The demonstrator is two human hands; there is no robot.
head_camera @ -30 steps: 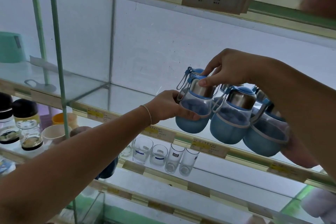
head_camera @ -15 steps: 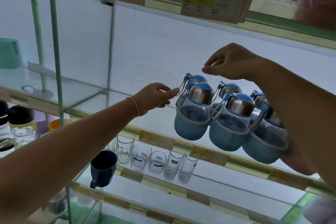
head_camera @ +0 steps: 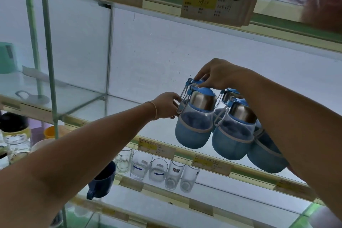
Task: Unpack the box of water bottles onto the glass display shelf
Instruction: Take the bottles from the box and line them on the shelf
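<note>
On the shelf (head_camera: 125,103) stand blue bottles (head_camera: 196,122), perhaps five.

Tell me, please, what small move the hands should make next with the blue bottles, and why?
Probably ease the rear bottle slightly away from its neighbours. The right hand holds its lid, the left hand touches the front bottle, and the bottles stand crowded together on the glass shelf.
</note>
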